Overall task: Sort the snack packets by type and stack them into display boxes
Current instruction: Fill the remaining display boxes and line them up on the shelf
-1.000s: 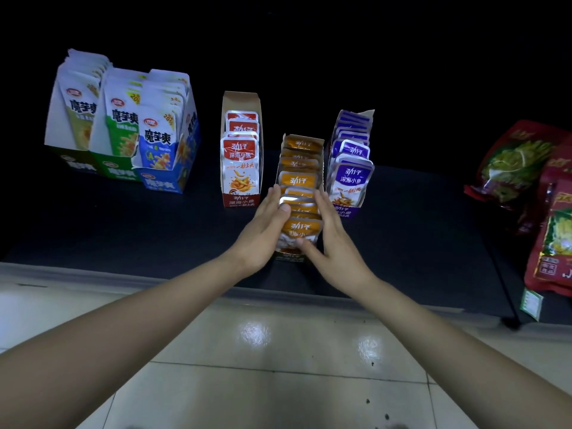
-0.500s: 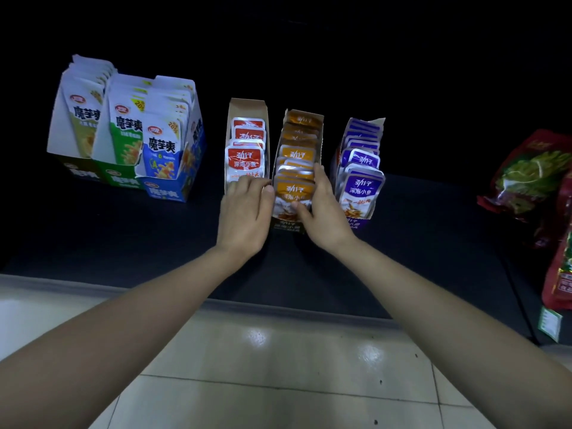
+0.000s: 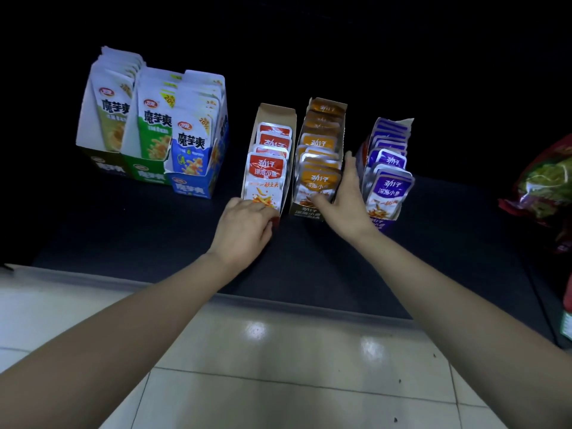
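Looking down through the head camera, I see both bare arms reaching to a black shelf (image 3: pixel 154 236) above a pale tiled floor (image 3: pixel 278 366). Three narrow display boxes stand side by side in the middle of this shelf.

The left hand (image 3: pixel 244 226) is at the front of the red box (image 3: pixel 274 114). Its fingers are curled and grip the low front edge of this box, just under the first of the red packets (image 3: pixel 265 173), which stand upright in a row one behind the other.

The right hand (image 3: pixel 345 196) is at the orange box (image 3: pixel 305 212). Its fingers are straight and lie along the right wall of the box, in the gap toward the purple box (image 3: pixel 405 125), and the thumb lies across the low part of the front orange packet. So this hand is flat and wide, pressing and not closed around anything. The orange packets (image 3: pixel 318 181) fill their box from front to back, some of them leaning a little.

The purple packets (image 3: pixel 391 187) stand in their own box, just beside the right hand, and I cannot tell if the hand touches them.

Far to the left, well apart, three bigger boxes touch each other: an olive box (image 3: pixel 102 165), a green box (image 3: pixel 148 174) and a blue box (image 3: pixel 192 188), each full of tall white pouches. At the right edge some large bags (image 3: pixel 544 187) lie on the shelf.
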`<state>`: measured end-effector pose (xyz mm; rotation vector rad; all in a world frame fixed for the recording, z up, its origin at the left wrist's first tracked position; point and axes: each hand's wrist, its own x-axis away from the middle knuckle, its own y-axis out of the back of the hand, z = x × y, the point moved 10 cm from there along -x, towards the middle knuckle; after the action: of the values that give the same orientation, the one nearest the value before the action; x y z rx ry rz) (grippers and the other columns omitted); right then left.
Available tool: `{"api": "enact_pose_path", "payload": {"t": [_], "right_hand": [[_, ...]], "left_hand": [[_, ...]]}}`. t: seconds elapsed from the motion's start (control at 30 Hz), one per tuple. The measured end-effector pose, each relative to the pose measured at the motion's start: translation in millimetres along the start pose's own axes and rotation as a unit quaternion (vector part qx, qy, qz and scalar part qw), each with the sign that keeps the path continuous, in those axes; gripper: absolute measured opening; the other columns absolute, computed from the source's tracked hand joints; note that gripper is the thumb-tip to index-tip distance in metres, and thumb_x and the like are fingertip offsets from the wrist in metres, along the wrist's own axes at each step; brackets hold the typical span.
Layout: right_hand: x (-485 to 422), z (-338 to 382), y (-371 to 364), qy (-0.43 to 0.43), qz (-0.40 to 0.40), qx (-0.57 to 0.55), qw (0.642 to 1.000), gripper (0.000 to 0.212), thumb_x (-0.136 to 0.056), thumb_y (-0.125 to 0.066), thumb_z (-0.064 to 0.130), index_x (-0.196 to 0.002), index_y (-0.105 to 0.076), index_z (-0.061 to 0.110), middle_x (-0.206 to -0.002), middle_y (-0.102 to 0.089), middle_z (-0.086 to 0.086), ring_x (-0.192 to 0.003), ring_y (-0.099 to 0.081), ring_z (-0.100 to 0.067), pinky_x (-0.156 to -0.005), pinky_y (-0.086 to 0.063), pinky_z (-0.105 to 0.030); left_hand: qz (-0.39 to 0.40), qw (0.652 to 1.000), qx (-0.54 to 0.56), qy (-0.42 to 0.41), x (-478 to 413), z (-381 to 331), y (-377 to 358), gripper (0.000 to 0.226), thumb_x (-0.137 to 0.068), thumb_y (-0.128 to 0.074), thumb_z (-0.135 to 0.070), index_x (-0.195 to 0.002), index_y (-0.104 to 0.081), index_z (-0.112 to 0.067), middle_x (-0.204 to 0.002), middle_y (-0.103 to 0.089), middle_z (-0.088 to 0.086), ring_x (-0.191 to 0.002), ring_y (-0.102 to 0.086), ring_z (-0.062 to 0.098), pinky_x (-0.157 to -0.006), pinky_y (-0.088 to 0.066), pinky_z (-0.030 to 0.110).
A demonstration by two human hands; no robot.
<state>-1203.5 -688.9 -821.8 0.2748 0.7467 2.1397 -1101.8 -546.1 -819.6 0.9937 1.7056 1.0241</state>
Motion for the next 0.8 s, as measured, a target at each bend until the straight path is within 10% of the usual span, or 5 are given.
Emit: {"api": "enact_pose_path", "payload": {"t": [0.17, 0.3, 0.4, 0.57, 0.8], "right_hand": [[47, 73, 15, 0.151, -0.091, 0.082, 0.981, 0.074, -0.087, -0.060, 0.023, -0.151, -0.025, 0.009, -0.158, -0.021, -0.010, -0.147, -0.017, -0.020, -0.119, -0.017, -0.038], [67, 110, -32, 0.204, 0.048, 0.147, 0.967, 0.054, -0.091, -0.060, 0.021, -0.141, -0.044, 0.012, -0.139, -0.050, -0.006, -0.132, -0.041, -0.019, -0.111, -0.031, -0.043], [71, 93, -70, 0.136, 0.154, 0.257, 0.944, 0.075, -0.092, -0.060, 0.036, -0.153, -0.021, 0.013, -0.154, -0.032, -0.006, -0.144, -0.018, -0.021, -0.116, -0.010, -0.039], [65, 97, -76, 0.127, 0.128, 0.324, 0.929, 0.087, -0.084, -0.071, 0.039, -0.151, -0.024, 0.012, -0.138, -0.043, -0.004, -0.133, -0.023, -0.021, -0.101, -0.015, -0.033], [68, 101, -69, 0.131, 0.071, 0.288, 0.946, 0.058, -0.080, -0.074, 0.031, -0.131, -0.050, 0.019, -0.129, -0.046, 0.000, -0.127, -0.027, -0.019, -0.098, -0.015, -0.031]], "left_hand": [[0.010, 0.998, 0.025, -0.050, 30, -11, 11, 0.008, -0.073, -0.067, -0.016, -0.076, -0.074, -0.020, -0.071, -0.071, -0.004, -0.065, -0.065, 0.020, -0.066, -0.038, 0.029], [0.026, 0.996, 0.041, -0.070, 58, -19, 22, 0.023, -0.074, -0.050, -0.029, -0.066, -0.072, -0.024, -0.063, -0.068, -0.007, -0.055, -0.060, 0.018, -0.060, -0.043, 0.023], [-0.005, 0.995, 0.089, -0.034, 71, -10, 40, 0.024, -0.079, -0.049, -0.033, -0.070, -0.068, -0.023, -0.065, -0.065, -0.006, -0.055, -0.057, 0.020, -0.060, -0.036, 0.022], [-0.077, 0.990, 0.109, 0.038, 65, 24, 69, 0.029, -0.081, -0.059, -0.027, -0.105, -0.060, -0.012, -0.103, -0.058, 0.003, -0.094, -0.051, 0.020, -0.079, -0.045, 0.034], [0.021, 0.987, 0.144, 0.065, 54, 40, 44, 0.074, -0.083, -0.071, -0.033, -0.147, -0.034, -0.022, -0.151, -0.025, 0.006, -0.137, -0.029, 0.023, -0.109, -0.029, 0.042]]}}
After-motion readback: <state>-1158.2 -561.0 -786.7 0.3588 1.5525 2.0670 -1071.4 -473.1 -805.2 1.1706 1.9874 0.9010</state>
